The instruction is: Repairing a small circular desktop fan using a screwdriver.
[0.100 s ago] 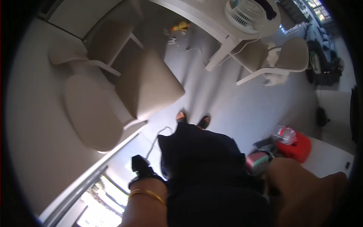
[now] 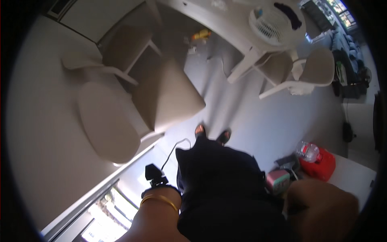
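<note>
My left forearm [image 2: 157, 213] comes up from the lower edge, with a gold bracelet [image 2: 161, 199] near the wrist. Past the bracelet, a black device [image 2: 155, 173] on a dark band is fixed at the wrist, and a thin cable [image 2: 171, 152] runs from it. The fingers of my left hand are hidden below it. At the lower right my right arm [image 2: 326, 205] shows as a blurred, bent shape; its hand and fingers cannot be made out. Just beyond that arm is a pink and green box-like thing [image 2: 278, 181]. Whether my right hand touches it cannot be told.
Beige chairs [image 2: 169, 97] stand at the left beside a wall. Ahead, a white table [image 2: 225, 20] bears a white fan [image 2: 268, 26], with another chair [image 2: 318, 66] nearby. A yellow toy [image 2: 201, 34] lies on the floor. At right are a red container [image 2: 322, 167] and a clear bottle [image 2: 308, 151].
The whole view has shifted a little, so the furniture and floor appear lower and further right. My left wrist also sits slightly further right in the picture.
</note>
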Available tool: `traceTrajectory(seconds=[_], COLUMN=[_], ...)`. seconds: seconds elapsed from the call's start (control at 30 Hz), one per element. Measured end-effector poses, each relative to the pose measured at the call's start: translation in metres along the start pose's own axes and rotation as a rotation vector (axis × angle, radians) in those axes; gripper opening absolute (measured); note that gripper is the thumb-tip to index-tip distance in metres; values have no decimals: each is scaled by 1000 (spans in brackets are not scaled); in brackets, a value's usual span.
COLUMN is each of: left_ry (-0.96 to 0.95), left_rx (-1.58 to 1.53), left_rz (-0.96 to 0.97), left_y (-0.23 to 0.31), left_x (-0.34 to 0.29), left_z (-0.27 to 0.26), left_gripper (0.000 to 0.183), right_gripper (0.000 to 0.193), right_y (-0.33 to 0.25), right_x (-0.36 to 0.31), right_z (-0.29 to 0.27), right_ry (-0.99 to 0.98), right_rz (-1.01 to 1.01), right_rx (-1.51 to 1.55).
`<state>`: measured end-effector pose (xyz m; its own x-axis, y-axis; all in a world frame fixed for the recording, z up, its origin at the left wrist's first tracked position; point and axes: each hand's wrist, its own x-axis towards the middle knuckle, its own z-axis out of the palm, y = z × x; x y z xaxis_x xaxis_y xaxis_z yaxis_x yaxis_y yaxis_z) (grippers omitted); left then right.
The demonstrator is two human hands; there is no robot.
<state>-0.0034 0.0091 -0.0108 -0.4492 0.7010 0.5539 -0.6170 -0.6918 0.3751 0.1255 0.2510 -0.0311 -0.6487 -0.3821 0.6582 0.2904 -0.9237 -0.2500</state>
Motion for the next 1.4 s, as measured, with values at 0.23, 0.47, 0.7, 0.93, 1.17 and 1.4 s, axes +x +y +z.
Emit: traceTrajectory(seconds=[0.23,0.47,0.7,0.93,1.17,1.4], left_ry=[127,307,555,720,770,220], left_rx=[223,950,1164,1248,1468,1861], left_rz=[-12,-726,-740,-558,-539,-467], left_y=[-54,-107,-161,-184,-166,-204], left_x=[-18,26,100,207,294,448], left_z=[-123,-193,-270,-331,-381,-500], left_gripper=[22,17,16,16,15,14], right_gripper=[43,36,30,35,30,25], right_y=[-30,-84,-175,-272,-343,-369], right_x=[-26,-135,-205,-236,-261,-239], right_z=[-49,-103,-182,-220,-252,-274], right_ry=[1194,1778,1835,1551,1714,1925], right_rz=[437,128,178,451,205,-36], right_rx=[-1143,-997,-1021,-1850,-1391,-1188])
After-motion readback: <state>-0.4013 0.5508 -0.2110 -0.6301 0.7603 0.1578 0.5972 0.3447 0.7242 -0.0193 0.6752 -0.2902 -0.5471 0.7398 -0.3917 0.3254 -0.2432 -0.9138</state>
